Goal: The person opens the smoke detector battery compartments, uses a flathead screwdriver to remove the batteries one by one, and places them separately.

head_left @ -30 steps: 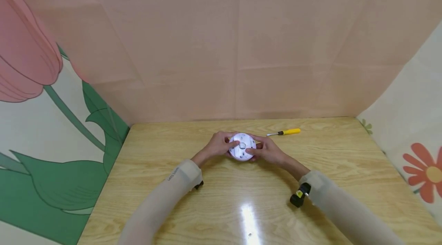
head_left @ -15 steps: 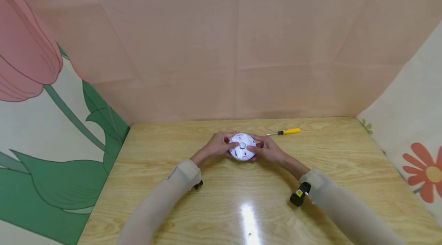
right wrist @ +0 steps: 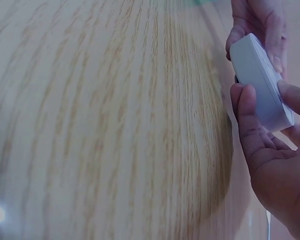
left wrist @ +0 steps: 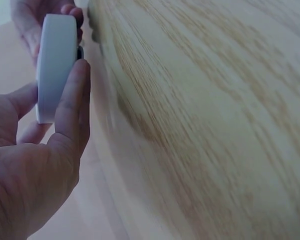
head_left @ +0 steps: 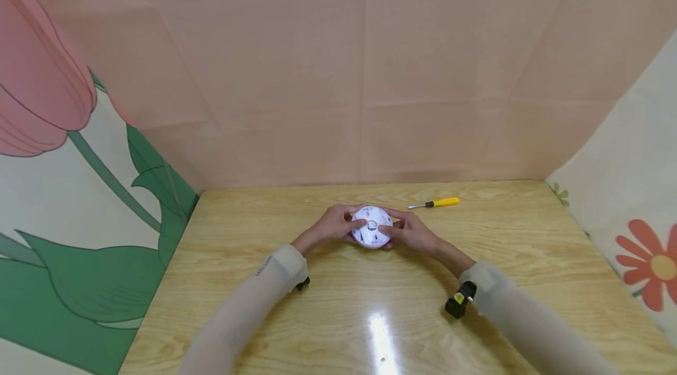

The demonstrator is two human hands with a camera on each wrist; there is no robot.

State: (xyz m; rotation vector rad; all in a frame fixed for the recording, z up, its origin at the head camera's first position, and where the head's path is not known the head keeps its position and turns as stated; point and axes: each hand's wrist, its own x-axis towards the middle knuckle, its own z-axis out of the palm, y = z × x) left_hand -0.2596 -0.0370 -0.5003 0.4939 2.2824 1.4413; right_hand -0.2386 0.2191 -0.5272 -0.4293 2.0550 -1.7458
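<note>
A round white device that looks like a smoke detector [head_left: 369, 237] is held above the far part of the table, its flat slotted back turned up toward the head camera. On its left edge, my left hand [head_left: 334, 223] grips with the thumb across the back plate and the fingers behind. From the other side my right hand [head_left: 415, 233] does the same, thumb on the plate. The left wrist view shows the smooth white rim [left wrist: 57, 70] between thumb and fingers, with a small dark part on the underside. In the right wrist view, fingertips [right wrist: 246, 100] press that underside.
A screwdriver [head_left: 444, 202] with a yellow handle lies behind and to the right of the hands. The wooden table [head_left: 338, 304] ends at a pink cloth backdrop [head_left: 285, 99]. A flower-patterned cloth [head_left: 642, 204] hangs at the right.
The slotted back plate has turned slightly counterclockwise as seen from the head camera. My right thumb has shifted a little on it; my left hand is almost unmoved.
</note>
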